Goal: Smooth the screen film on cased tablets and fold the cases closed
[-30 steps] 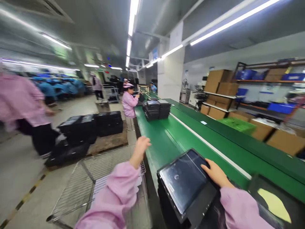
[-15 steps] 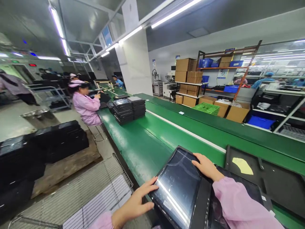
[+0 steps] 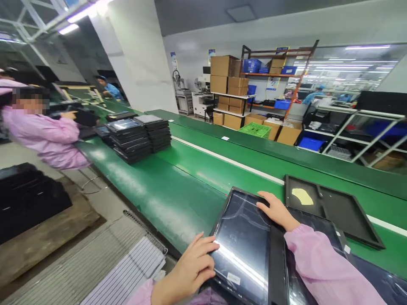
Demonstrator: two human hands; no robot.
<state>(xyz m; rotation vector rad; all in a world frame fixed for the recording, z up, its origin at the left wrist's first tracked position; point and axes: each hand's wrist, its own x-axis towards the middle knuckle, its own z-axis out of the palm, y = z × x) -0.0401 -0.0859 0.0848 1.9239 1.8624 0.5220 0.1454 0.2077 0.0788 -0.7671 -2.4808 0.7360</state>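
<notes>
A glossy display panel point(image 3: 243, 237) with a black border and a small white label point(image 3: 233, 278) lies tilted in front of me. It seems to sit in a black tray whose right part shows as a dark strip. My left hand point(image 3: 197, 264) grips its left edge, fingertips over the front. At the upper right edge, my right hand point(image 3: 276, 210) holds on with thumb and fingers. Partly behind my right forearm lie more dark panels point(image 3: 314, 224). Beyond them is a black two-part tray point(image 3: 346, 212) with a yellow piece of paper point(image 3: 302, 196) in it.
Stacks of black trays point(image 3: 133, 137) stand farther along the green bench point(image 3: 165, 190). A co-worker in pink point(image 3: 44, 131) sits at the left. On the floor side are a wire rack point(image 3: 104, 258) and a pallet point(image 3: 63, 220) with black stacks. Shelves with cartons point(image 3: 222, 76) stand behind.
My view has swung to the right. Both hands stay on the display panel; my left hand has come slightly farther over its edge. The panel's label shows more plainly.
</notes>
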